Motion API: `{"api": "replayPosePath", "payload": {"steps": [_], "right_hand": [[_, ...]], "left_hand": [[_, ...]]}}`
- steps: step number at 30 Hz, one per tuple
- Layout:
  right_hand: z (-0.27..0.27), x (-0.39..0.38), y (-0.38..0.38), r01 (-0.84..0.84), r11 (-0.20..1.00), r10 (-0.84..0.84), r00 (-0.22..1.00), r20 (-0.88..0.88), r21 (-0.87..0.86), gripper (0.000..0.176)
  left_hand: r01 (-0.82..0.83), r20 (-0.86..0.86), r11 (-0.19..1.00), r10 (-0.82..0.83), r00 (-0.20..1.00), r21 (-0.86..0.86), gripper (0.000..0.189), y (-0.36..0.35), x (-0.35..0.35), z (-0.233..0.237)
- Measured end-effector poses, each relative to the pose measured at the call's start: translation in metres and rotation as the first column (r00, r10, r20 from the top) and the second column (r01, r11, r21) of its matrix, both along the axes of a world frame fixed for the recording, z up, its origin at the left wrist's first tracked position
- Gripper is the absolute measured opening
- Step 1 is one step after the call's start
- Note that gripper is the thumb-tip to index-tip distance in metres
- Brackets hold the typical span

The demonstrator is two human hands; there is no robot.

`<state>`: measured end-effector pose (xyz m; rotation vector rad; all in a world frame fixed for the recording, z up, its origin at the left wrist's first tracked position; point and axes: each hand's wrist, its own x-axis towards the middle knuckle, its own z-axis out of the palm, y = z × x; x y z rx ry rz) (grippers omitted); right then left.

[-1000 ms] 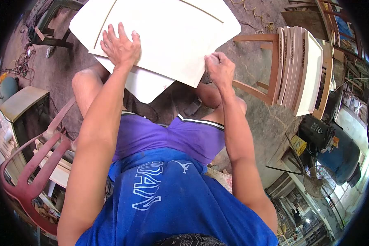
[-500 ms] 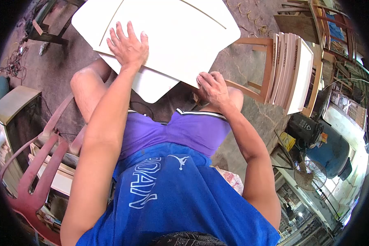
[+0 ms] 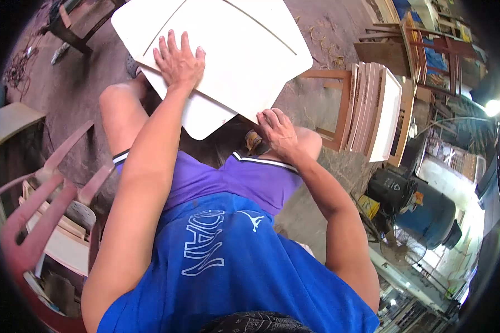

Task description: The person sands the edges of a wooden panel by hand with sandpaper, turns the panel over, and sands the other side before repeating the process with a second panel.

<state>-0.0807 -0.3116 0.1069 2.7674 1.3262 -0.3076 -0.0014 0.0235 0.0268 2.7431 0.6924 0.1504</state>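
Observation:
A white panel (image 3: pixel 233 61) with rounded far corners and two thin dark grooves lies in front of me, above my knees. My left hand (image 3: pixel 179 62) rests flat on its left part, fingers spread. At the panel's near right corner, my right hand (image 3: pixel 278 132) has its fingers curled over the edge; its thumb is hidden. Anything small within those fingers cannot be made out. Beneath the near edge, a second white panel (image 3: pixel 203 118) sticks out towards me. What supports both panels is mostly out of sight.
To the right, a stack of white-faced panels (image 3: pixel 366 108) leans on a wooden frame (image 3: pixel 330 139). A red plastic chair (image 3: pixel 36 222) stands at the left. A blue barrel (image 3: pixel 428 219), a black container (image 3: pixel 391 186) and a fan (image 3: pixel 400 247) are farther right.
The view has turned slightly, so the surroundings shift. My right hand sits closer to the panel's near corner than before. My left hand stays flat on the same part.

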Motion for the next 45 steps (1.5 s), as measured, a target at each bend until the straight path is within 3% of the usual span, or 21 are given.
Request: {"api": "replayPosePath", "payload": {"steps": [4, 8, 12, 14, 16, 18, 19, 20, 22, 23, 24, 26, 27, 28, 30, 32, 33, 38, 40, 41, 45], "right_hand": [[-0.004, -0.004, -0.004, 0.017, 0.999, -0.018, 1.0, -0.014, -0.042, 0.06], [-0.014, -0.007, -0.011, 0.045, 0.996, -0.048, 0.998, 0.037, 0.082, 0.062], [0.002, 0.012, -0.016, -0.004, 0.995, 0.01, 0.998, -0.063, 0.099, 0.063], [-0.005, 0.039, -0.021, -0.057, 0.998, 0.057, 0.997, 0.057, -0.017, 0.061], [-0.004, 0.041, -0.016, 0.016, 0.996, -0.024, 0.996, 0.091, 0.087, 0.063], [0.01, 0.036, -0.01, -0.167, 0.982, 0.16, 0.984, -0.076, -0.09, 0.062], [-0.01, 0.026, -0.016, -0.161, 0.98, 0.154, 0.986, 0.067, 0.114, 0.06], [-0.016, 0.033, -0.025, -0.163, 0.98, 0.156, 0.986, 0.065, 0.118, 0.06], [-0.012, 0.052, -0.027, -0.109, 0.992, 0.099, 0.984, 0.149, 0.064, 0.058], [-0.02, 0.055, -0.023, 0.039, 0.995, -0.055, 0.983, 0.175, 0.092, 0.06], [-0.012, 0.052, -0.02, 0.04, 0.995, -0.055, 0.984, 0.169, 0.092, 0.06], [0.016, 0.043, -0.009, -0.201, 0.96, 0.191, 0.979, -0.071, -0.195, 0.055], [-0.017, 0.01, -0.021, -0.108, 0.993, 0.106, 0.994, 0.031, 0.053, 0.058], [-0.011, 0.013, -0.019, -0.112, 0.991, 0.109, 0.993, 0.041, 0.074, 0.061], [0.003, 0.05, -0.026, -0.165, 0.985, 0.168, 0.984, 0.066, -0.052, 0.06], [-0.035, 0.073, -0.033, 0.022, 0.99, -0.053, 0.972, 0.231, 0.136, 0.058], [-0.027, 0.084, -0.022, 0.154, 0.979, -0.186, 0.942, 0.279, 0.133, 0.055], [-0.026, 0.069, -0.026, 0.033, 0.989, -0.072, 0.958, 0.278, 0.142, 0.051], [-0.032, 0.096, -0.028, 0.11, 0.973, -0.174, 0.929, 0.328, 0.204, 0.051], [-0.037, 0.114, -0.03, 0.163, 0.977, -0.205, 0.901, 0.381, 0.14, 0.049], [-0.036, 0.159, -0.026, 0.25, 0.957, -0.285, 0.899, 0.334, 0.145, 0.046]], "left_hand": [[0.001, 0.02, 1.0, -0.001, 1.0, 0.012, 0.069, -0.002, -0.003, -0.006], [0.012, -0.003, 0.999, -0.012, 1.0, 0.04, 0.069, -0.004, 0.0, -0.003], [0.012, 0.024, 0.996, -0.015, 1.0, 0.085, 0.07, -0.003, -0.001, -0.009], [0.018, -0.007, 0.996, -0.017, 1.0, 0.09, 0.069, -0.002, 0.0, -0.005], [0.017, -0.008, 0.996, -0.016, 1.0, 0.085, 0.068, -0.003, -0.001, -0.002], [0.013, 0.002, 0.996, -0.014, 1.0, 0.091, 0.067, -0.002, 0.002, -0.003], [0.015, 0.014, 0.997, -0.016, 1.0, 0.082, 0.068, -0.002, 0.002, -0.003], [0.012, 0.022, 0.997, -0.013, 1.0, 0.07, 0.068, -0.001, 0.0, -0.006], [0.014, 0.016, 0.997, -0.016, 1.0, 0.07, 0.068, -0.002, 0.001, -0.002], [0.013, 0.022, 0.998, -0.015, 1.0, 0.067, 0.069, -0.003, 0.0, -0.001], [0.013, 0.017, 0.998, -0.015, 1.0, 0.068, 0.069, -0.003, -0.003, -0.003], [0.023, -0.005, 0.997, -0.023, 1.0, 0.079, 0.07, 0.0, 0.001, -0.005], [0.023, 0.002, 0.997, -0.023, 1.0, 0.076, 0.07, 0.0, 0.001, -0.006], [0.027, 0.008, 0.997, -0.028, 1.0, 0.07, 0.07, -0.001, 0.003, -0.004], [0.022, -0.006, 0.996, -0.022, 1.0, 0.083, 0.069, -0.001, 0.001, -0.004], [0.024, -0.014, 0.996, -0.023, 1.0, 0.083, 0.069, -0.001, -0.003, -0.004], [0.03, -0.018, 0.997, -0.029, 0.999, 0.071, 0.069, -0.002, -0.005, -0.002], [0.017, 0.005, 0.998, -0.017, 1.0, 0.068, 0.069, -0.001, 0.001, -0.003], [0.011, -0.047, 0.991, -0.005, 0.999, 0.135, 0.069, -0.002, 0.002, 0.001], [0.012, -0.049, 0.992, -0.006, 0.999, 0.129, 0.069, -0.002, 0.002, 0.003], [0.019, -0.022, 0.993, -0.016, 1.0, 0.119, 0.069, -0.001, 0.001, 0.0]]}}
